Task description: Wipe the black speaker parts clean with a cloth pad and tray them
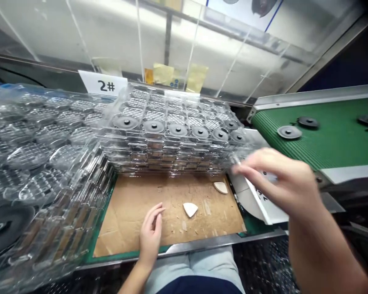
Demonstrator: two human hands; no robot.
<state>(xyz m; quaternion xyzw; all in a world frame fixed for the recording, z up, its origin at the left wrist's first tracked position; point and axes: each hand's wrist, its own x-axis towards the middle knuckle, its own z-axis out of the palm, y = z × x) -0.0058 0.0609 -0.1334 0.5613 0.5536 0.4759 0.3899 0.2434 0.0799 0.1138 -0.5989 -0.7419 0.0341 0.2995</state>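
My left hand (151, 232) rests over the brown cardboard (129, 216), fingers loosely curved with a gap at the thumb and nothing visible between them. Right of it lies a white rounded-triangle piece (190, 209); a second white piece (221, 187) is farther back. My right hand (277, 177) is raised at the right front corner of the stacked clear plastic trays (171, 153). Its thumb and fingers are pinched together, blurred, and what they hold cannot be made out. Round dark grey disc parts (178, 130) with raised centres fill the top tray's front row.
More clear trays (33, 157) are piled at the left, with a dark disc (9, 228) in front. A green conveyor belt (334, 134) at the right carries a grey disc (289, 132) and darker ones. A white box (260, 200) stands beside the cardboard. A "2#" sign (106, 86) stands behind.
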